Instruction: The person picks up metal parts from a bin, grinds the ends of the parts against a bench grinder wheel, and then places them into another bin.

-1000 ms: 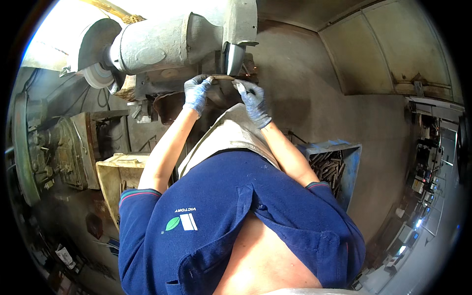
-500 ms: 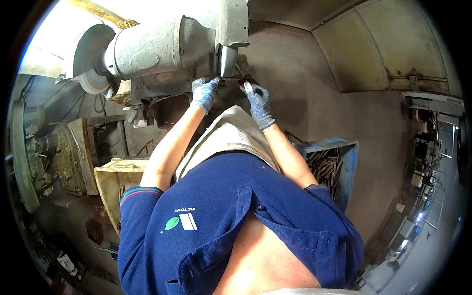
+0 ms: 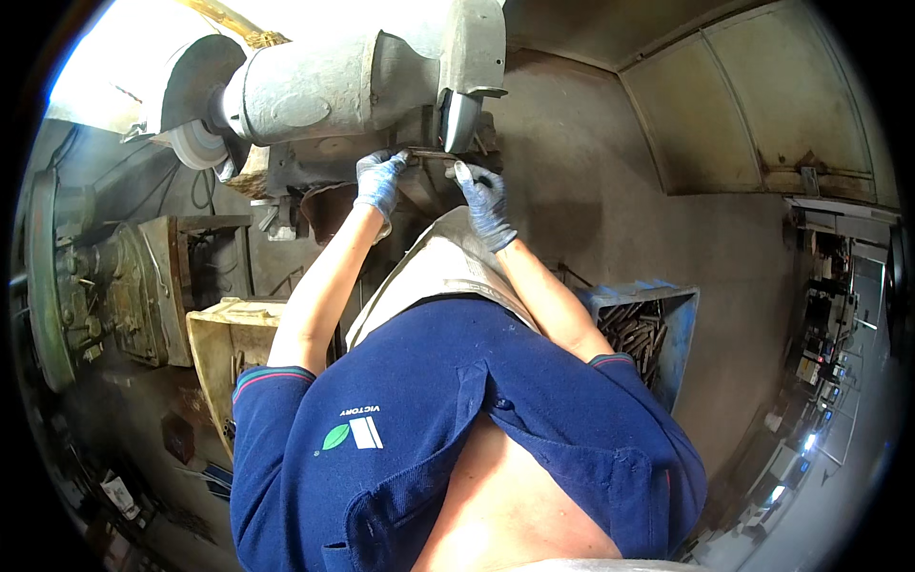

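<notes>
Head view: left hand (image 3: 378, 183) clamped on a thin metal strip (image 3: 432, 153), just before the grinder (image 3: 310, 91); right hand (image 3: 487, 202) at its other end, grip unclear. Nearer than the grinder: pale box (image 3: 243, 313) leftward, blue crate (image 3: 679, 345) of metal bars (image 3: 637, 332) rightward.

Matt metal grinder (image 3: 310, 93), cloth shirt (image 3: 419, 367)

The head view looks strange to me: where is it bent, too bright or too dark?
Head view: the green machine at far left looks bowed by the fisheye; head view: white glare fills the top left, behind the grinder; head view: the lower left is murky; head view: the thin piece between left hand and right hand is too small to read clearly.
</notes>
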`<state>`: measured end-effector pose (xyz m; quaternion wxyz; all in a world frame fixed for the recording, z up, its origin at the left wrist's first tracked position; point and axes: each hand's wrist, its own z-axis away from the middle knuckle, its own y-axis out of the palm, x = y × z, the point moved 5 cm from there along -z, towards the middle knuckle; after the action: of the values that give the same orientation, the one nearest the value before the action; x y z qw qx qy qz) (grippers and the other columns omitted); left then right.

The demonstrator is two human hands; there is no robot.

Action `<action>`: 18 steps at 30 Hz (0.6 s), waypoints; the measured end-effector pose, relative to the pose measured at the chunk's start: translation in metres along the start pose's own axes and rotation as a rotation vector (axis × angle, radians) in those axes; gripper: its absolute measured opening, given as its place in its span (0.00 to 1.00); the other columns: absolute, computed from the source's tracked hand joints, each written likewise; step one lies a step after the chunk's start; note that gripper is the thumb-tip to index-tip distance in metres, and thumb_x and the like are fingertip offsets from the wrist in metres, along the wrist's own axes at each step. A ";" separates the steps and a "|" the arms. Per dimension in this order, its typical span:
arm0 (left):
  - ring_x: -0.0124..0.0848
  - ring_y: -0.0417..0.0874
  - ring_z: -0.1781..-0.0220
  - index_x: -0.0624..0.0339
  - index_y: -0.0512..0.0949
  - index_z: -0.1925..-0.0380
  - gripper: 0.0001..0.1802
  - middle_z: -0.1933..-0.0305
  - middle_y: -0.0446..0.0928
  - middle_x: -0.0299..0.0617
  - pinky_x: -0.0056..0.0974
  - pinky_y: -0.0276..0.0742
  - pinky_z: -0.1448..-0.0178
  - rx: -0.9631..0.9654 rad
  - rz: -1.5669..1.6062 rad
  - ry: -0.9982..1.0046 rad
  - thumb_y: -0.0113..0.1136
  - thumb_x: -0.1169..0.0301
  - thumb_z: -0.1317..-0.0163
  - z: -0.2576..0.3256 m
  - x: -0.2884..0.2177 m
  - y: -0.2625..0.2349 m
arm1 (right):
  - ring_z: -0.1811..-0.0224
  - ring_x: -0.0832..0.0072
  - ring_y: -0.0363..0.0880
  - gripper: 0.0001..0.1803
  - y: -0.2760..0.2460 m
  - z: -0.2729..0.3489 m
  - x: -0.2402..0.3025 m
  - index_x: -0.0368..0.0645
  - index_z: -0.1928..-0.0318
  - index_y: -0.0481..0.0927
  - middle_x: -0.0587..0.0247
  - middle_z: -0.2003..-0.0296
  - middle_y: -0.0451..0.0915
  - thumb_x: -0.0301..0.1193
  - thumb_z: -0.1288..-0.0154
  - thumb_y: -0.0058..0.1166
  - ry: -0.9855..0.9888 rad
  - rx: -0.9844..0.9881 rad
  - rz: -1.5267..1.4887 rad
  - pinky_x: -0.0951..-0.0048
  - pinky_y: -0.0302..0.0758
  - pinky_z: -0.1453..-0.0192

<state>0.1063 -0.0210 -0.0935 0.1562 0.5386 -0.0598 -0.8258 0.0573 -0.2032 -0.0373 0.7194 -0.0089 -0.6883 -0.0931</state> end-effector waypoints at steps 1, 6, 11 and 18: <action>0.29 0.79 0.71 0.70 0.78 0.64 0.07 0.69 0.80 0.43 0.32 0.76 0.65 -0.018 -0.050 -0.001 0.58 0.77 0.41 0.003 -0.006 0.001 | 0.66 0.83 0.77 0.08 0.000 -0.001 -0.003 0.38 0.69 0.84 0.67 0.70 0.83 0.31 0.39 0.58 0.005 0.001 -0.011 0.79 0.72 0.57; 0.26 0.80 0.70 0.69 0.78 0.63 0.07 0.70 0.80 0.41 0.29 0.77 0.66 0.007 -0.044 0.018 0.57 0.78 0.40 0.008 -0.010 -0.011 | 0.59 0.79 0.78 0.07 0.010 0.003 -0.003 0.39 0.63 0.83 0.63 0.65 0.83 0.28 0.39 0.57 0.029 0.065 -0.122 0.78 0.73 0.51; 0.23 0.79 0.68 0.67 0.79 0.63 0.07 0.68 0.81 0.38 0.26 0.74 0.63 0.141 -0.120 0.140 0.58 0.77 0.41 0.057 -0.045 -0.001 | 0.48 0.69 0.76 0.15 -0.005 0.025 0.019 0.39 0.55 0.80 0.53 0.52 0.78 0.23 0.45 0.60 -0.355 0.125 0.207 0.72 0.72 0.43; 0.20 0.78 0.63 0.68 0.80 0.59 0.10 0.63 0.81 0.38 0.26 0.74 0.56 0.215 -0.238 0.414 0.59 0.79 0.42 0.097 -0.071 0.009 | 0.44 0.55 0.73 0.22 -0.011 0.058 0.076 0.37 0.53 0.78 0.47 0.51 0.76 0.29 0.50 0.64 -0.650 0.173 0.442 0.63 0.69 0.40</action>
<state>0.0459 -0.0131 0.0108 0.0086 0.7128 -0.0505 -0.6994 0.0008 -0.2154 0.0403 0.4649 -0.1249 -0.8669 0.1297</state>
